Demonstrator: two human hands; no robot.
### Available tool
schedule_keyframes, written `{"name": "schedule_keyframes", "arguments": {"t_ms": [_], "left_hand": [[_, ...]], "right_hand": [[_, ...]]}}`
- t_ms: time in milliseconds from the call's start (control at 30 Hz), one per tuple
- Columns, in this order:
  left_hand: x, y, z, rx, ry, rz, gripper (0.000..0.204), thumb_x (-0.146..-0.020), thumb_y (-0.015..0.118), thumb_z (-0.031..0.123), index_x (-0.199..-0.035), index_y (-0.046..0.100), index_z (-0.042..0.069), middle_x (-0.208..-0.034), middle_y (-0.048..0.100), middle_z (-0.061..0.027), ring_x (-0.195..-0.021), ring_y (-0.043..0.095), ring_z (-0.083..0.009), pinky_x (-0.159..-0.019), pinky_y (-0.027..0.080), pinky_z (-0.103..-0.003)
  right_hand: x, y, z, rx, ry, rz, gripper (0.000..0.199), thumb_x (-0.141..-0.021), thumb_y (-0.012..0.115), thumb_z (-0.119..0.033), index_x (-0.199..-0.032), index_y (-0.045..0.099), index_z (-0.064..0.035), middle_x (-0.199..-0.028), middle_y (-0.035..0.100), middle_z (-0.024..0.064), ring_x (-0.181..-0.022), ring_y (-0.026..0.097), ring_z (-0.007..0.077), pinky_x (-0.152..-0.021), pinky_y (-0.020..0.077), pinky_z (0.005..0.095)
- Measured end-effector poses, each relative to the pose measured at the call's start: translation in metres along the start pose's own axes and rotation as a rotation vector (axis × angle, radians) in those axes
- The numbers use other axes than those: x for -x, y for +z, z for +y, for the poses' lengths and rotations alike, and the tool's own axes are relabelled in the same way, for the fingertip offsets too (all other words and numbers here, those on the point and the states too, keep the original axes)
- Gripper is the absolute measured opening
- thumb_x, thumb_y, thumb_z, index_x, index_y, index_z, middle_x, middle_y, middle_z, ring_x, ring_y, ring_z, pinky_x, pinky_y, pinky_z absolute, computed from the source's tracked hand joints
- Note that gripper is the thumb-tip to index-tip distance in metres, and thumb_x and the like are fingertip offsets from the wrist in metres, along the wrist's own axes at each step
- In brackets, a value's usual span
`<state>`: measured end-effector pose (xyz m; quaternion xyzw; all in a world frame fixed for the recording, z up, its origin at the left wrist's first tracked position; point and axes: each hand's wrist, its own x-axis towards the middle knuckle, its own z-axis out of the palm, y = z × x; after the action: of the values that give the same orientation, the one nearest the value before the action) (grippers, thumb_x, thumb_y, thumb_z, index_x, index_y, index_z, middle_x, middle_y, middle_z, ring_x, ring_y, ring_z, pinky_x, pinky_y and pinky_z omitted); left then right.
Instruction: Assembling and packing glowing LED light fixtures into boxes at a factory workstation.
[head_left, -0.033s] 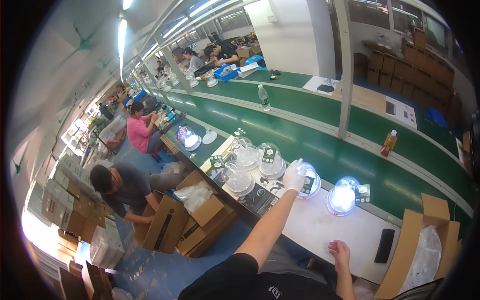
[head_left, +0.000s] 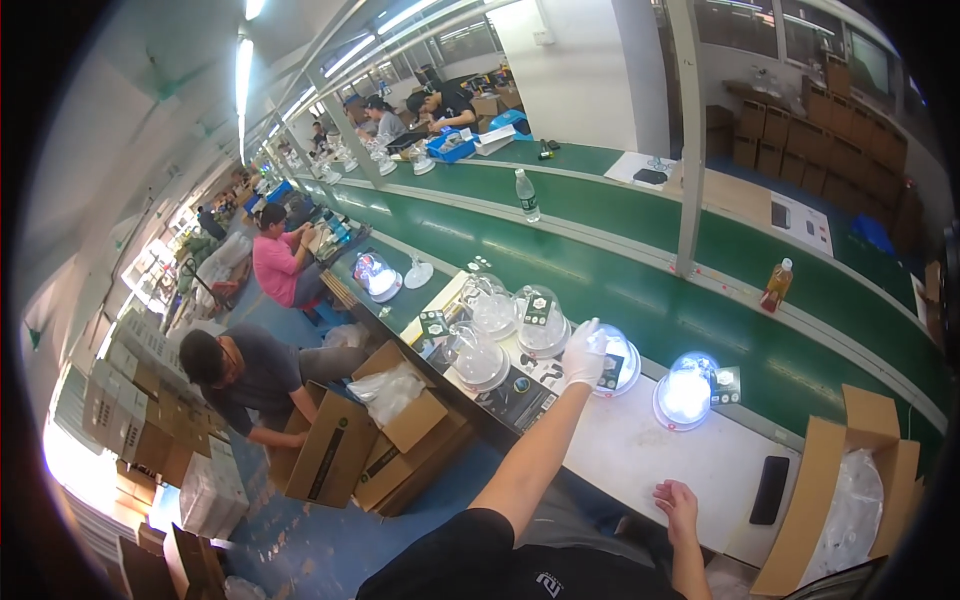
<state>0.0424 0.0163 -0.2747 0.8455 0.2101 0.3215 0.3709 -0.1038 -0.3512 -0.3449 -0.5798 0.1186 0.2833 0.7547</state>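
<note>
My left hand [head_left: 583, 356], in a white glove, is at the left side of a lit clear dome lamp [head_left: 626, 372]. Its fingers are bent together near the dome's top; what they grip, if anything, is hidden. A dark card [head_left: 609, 373] lies against that dome, beside the glove. My bare right hand [head_left: 679, 508] hovers at the white worktop's near edge, fingers apart and holding nothing. To its upper left and right stand unlit domes, the nearest being a clear dome [head_left: 545, 335] with a card, and a brightly glowing dome lamp [head_left: 684, 392] with another card.
A black phone [head_left: 769, 491] lies on the white worktop [head_left: 640, 455]. On the right stands an open carton [head_left: 815, 490] with plastic-wrapped contents. Beyond runs a green conveyor [head_left: 600, 255], with bottles along its far rail. At left, a seated co-worker [head_left: 250, 385] handles cartons.
My gloved left hand has shifted slightly left and down at the lit dome, uncovering a little more of it. My right hand has barely moved.
</note>
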Motion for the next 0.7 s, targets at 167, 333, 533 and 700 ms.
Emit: {"name": "schedule_keyframes", "arguments": {"t_ms": [167,333,533,700], "left_hand": [[0.017,-0.056,-0.146,0.092,-0.232,0.378,0.034,-0.093,0.053,0.005,-0.126,0.062,-0.001,-0.099,0.069,-0.0098,-0.078,0.066,-0.0236,-0.071,0.055,-0.035],[0.041,-0.022,-0.077,0.964,-0.606,0.390,0.043,-0.102,0.052,0.034,-0.139,0.055,0.013,-0.114,0.064,-0.0044,-0.093,0.063,-0.0172,-0.075,0.054,-0.033],[0.093,-0.059,-0.044,0.872,-0.588,0.307,0.072,-0.081,0.052,-0.018,-0.148,0.048,0.009,-0.135,0.058,-0.0126,-0.109,0.061,-0.0222,-0.091,0.053,-0.034],[0.112,-0.055,-0.075,1.363,-0.833,0.297,0.056,-0.096,0.056,0.044,-0.142,0.053,0.011,-0.140,0.056,-0.0080,-0.125,0.057,-0.0282,-0.105,0.047,-0.044]], "right_hand": [[-0.033,0.059,-0.003,0.210,0.040,-0.367,0.034,-0.103,0.056,-0.029,-0.123,0.061,-0.0012,-0.114,0.071,0.0146,-0.099,0.070,0.0228,-0.086,0.0568,0.0371],[-0.134,0.104,-0.032,0.449,-0.019,-0.297,0.063,-0.101,0.056,-0.043,-0.147,0.042,-0.0035,-0.141,0.053,0.0131,-0.121,0.057,0.0226,-0.094,0.0506,0.0367],[-0.179,0.183,-0.035,0.391,-0.259,-0.086,0.087,-0.097,0.055,-0.057,-0.158,0.021,-0.0050,-0.160,0.030,0.0217,-0.149,0.029,0.0322,-0.120,0.0246,0.0395],[-0.189,0.181,-0.049,0.596,-0.590,-0.221,0.069,-0.094,0.067,-0.041,-0.146,0.044,-0.0015,-0.133,0.057,0.0190,-0.124,0.055,0.0299,-0.108,0.0403,0.0390]]}}
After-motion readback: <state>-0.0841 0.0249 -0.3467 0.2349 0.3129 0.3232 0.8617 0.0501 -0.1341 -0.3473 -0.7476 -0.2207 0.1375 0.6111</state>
